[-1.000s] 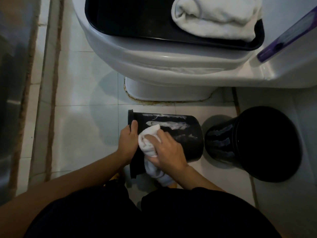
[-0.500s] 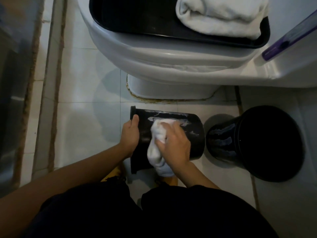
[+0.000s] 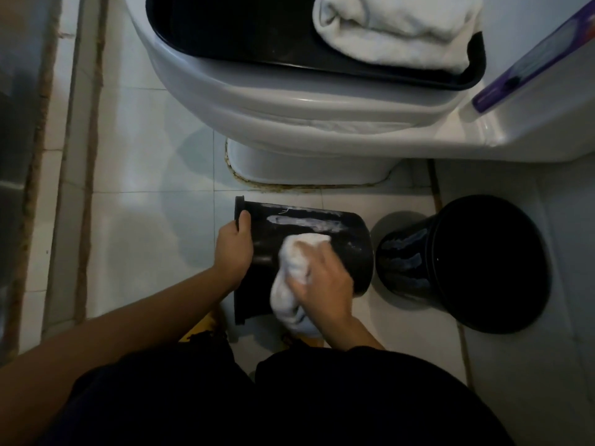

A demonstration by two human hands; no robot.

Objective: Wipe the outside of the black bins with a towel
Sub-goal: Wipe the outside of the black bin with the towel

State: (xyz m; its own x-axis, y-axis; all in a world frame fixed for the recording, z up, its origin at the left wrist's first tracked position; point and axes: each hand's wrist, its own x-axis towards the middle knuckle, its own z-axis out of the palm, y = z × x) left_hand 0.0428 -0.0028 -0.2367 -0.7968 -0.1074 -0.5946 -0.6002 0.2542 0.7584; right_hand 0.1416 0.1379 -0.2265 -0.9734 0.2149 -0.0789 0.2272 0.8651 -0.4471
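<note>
A black bin (image 3: 341, 233) lies on its side on the tiled floor, rim to the left, with pale streaks along its upper side. My left hand (image 3: 233, 249) grips its rim. My right hand (image 3: 325, 278) presses a bunched white towel (image 3: 294, 278) against the bin's side wall; the towel's tail hangs down toward me. A second black bin (image 3: 467, 262) lies tilted to the right, mouth facing right, its wall streaked too.
A white toilet (image 3: 289, 104) stands just behind the bins, with a black tray (image 3: 231, 37) and a folded white towel (image 3: 396, 27) on its lid. A purple-edged object (image 3: 531, 56) rests at the right. A metal door frame (image 3: 19, 156) runs along the left. My dark-clothed legs (image 3: 289, 397) fill the foreground.
My right hand has slid the towel rightward and up along the bin's side. The left hand keeps its hold on the rim.
</note>
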